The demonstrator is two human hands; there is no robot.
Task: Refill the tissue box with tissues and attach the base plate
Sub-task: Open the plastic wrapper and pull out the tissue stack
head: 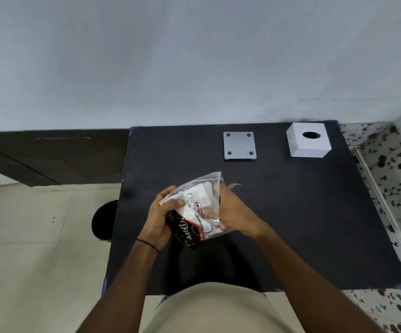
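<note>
The tissue pack (pixel 194 207) is showing a clear, glossy plastic wrap — crinkled. The table (pixel 290 224) is looking matt black. The tissue box (pixel 308 140) and base plate (pixel 239 145) are appearing smooth — plastic-like.

Tissue packet (pixel 196 210) held above the near-centre of the table (pixel 290 224), between the left hand (pixel 157 218) and the right hand (pixel 236 212). Base plate (pixel 239 145) lies flat toward the far edge; tissue box (pixel 308 140) stands to its right, apart, in the far right corner.
</note>
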